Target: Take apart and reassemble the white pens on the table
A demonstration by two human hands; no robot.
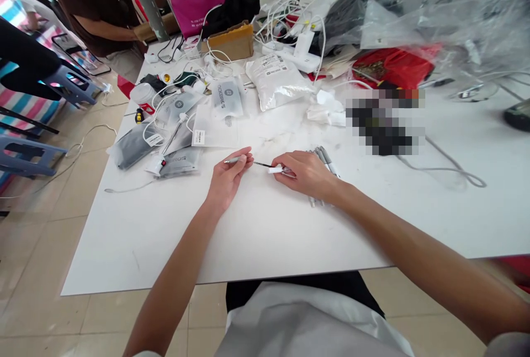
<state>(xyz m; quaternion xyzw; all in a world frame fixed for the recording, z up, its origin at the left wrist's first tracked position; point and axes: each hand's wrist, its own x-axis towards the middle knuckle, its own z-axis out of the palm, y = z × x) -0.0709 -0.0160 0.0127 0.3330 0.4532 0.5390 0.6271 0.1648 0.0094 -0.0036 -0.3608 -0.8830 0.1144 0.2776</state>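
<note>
My left hand (227,180) is closed around a slim silver-grey pen part (232,160), pinched between thumb and fingers. A thin dark rod (264,164), like a pen refill, spans the gap from this hand toward the right one. My right hand (306,172) grips a short white pen piece (275,170) with its thumb and fingertips. Whether the rod enters the white piece is too small to tell. Several grey and white pens (327,159) lie side by side on the table beneath my right hand, which partly hides them.
Beyond my hands, the white table (269,241) carries grey pouches (180,163), a white plastic parcel (276,80), a cardboard box (228,42) and tangled white cables. Clear plastic bags (447,20) pile up at back right. A person (97,20) stands at the far left, near blue stools (74,84).
</note>
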